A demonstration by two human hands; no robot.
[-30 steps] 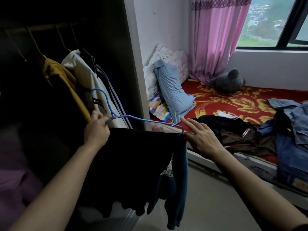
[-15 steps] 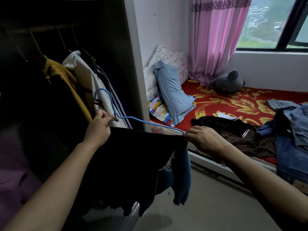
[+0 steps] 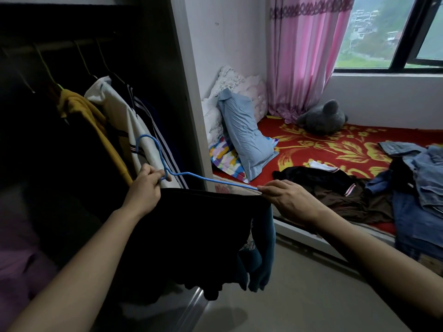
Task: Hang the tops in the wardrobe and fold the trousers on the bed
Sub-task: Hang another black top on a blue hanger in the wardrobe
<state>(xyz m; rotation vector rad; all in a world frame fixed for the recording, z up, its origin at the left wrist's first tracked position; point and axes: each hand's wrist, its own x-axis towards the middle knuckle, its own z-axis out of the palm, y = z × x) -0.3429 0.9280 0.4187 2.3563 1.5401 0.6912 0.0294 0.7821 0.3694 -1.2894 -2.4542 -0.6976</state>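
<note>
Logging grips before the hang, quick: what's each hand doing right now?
Left hand: closed round the neck of the blue hanger, which carries the dark top.
Right hand: pinching the blue hanger's far end.

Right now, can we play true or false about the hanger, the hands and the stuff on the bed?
1. The left hand grips the blue hanger just below its hook. True.
2. Jeans lie on the bed. True.
3. The dark top lies folded on the bed. False: it hangs from the hanger, up in the air.
4. The grey plush toy sits on the floor. False: it is on the bed, beside the pink curtain.
5. The right hand pinches the hanger's far end. True.
</note>
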